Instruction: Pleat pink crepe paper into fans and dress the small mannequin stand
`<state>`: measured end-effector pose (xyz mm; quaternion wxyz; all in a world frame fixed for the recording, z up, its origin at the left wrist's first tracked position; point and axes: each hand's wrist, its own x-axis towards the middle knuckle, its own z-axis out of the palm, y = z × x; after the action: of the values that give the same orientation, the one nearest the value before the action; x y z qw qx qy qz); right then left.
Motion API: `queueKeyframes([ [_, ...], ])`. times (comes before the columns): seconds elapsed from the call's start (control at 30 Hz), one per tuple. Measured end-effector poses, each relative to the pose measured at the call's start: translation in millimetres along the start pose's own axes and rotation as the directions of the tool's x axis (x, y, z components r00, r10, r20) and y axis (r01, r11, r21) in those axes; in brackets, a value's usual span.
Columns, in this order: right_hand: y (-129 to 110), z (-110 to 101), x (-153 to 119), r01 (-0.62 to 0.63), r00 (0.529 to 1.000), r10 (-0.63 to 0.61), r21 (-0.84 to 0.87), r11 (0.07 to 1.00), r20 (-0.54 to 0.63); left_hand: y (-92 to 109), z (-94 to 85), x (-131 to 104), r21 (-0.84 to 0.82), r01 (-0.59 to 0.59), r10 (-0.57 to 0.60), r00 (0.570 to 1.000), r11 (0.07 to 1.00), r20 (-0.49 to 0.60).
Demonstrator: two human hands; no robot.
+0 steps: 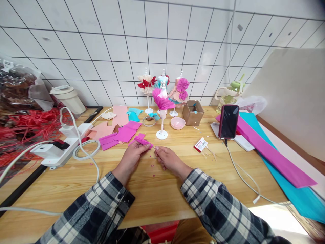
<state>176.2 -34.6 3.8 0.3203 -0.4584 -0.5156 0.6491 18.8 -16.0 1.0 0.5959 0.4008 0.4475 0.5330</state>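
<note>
Near edge: bare wood of the table (152, 206), a few tiny magenta scraps (153, 176) just short of the hands. Left grip (134, 152) closed on folded magenta paper (142, 140), thumb on top, the paper lying across the fingers over the table. Right grip (169, 159) pinched shut at the paper's right end; whether it has the paper itself or something thin there, cannot tell.

Handling, as judged: very light, soft, crepe-like – easily creased or torn. Best taken flat between thumb and fingers along the folded layers, lightly; a hard tug at the narrow end could rip it. Little slip expected.

Beyond: flat magenta sheets (128, 131) left of a white stand (162, 134) whose small form wears a fanned magenta skirt (164, 101). Pink bowl (178, 123) to its right, then an open cardboard box (193, 114). Farthest, dressed miniature forms (181, 88) before the tiled wall (157, 51).
</note>
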Motion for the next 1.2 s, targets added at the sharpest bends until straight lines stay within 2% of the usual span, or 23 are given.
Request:
queueKeyframes([
  [0.47, 0.6, 0.6, 1.6, -0.022, 1.0, 0.023, 0.05, 0.998, -0.012, -2.5, -1.6, 0.4, -0.004, -0.01, 0.01, 0.998, 1.0, 0.069],
  [0.83, 4.7, 1.3, 3.0, -0.005, 1.0, 0.006, 0.062, 0.998, -0.018, 0.3, 0.9, -1.2, -0.03, 0.013, -0.011, 0.999, 0.999, 0.047],
  [1.0, 3.2, -0.7, 3.3, -0.037, 0.999, 0.036, 0.026, 0.999, 0.023, 4.5, 2.3, -3.0, -0.089, 0.019, -0.022, 0.999, 0.996, -0.033],
  [1.2, 7.6, -2.8, 8.0, -0.016, 1.0, 0.014, -0.097, 0.995, -0.018, 4.4, -1.4, -2.5, -0.105, 0.053, -0.056, 0.998, 0.993, -0.024],
])
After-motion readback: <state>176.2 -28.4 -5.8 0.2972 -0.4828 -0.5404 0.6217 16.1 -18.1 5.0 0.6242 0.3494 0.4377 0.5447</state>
